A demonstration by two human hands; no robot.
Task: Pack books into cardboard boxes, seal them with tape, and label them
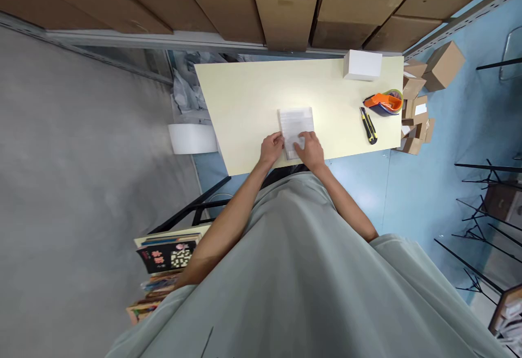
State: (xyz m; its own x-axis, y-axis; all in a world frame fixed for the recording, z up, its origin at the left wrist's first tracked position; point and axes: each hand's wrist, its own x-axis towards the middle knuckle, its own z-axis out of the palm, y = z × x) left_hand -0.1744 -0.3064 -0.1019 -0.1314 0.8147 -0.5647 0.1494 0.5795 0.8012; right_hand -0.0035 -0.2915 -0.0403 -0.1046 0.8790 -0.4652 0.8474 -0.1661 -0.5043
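A flat, whitish packet (295, 124) in what looks like clear wrapping lies on the pale yellow table (244, 97), close to the edge nearest me. At its left edge is my left hand (272, 148), with the fingers closed together on the wrapping. My right hand (310, 151) rests on the lower right part of the packet, thumb and fingers apart. What the packet contains cannot be made out.
On the table's right side are a white box (362, 65), an orange tape dispenser (385, 102) and a yellow-black utility knife (368, 125). Cardboard boxes (285, 18) line a shelf beyond the table. Small cartons (415, 107) stand off its right end, a white roll (193, 139) off its left.
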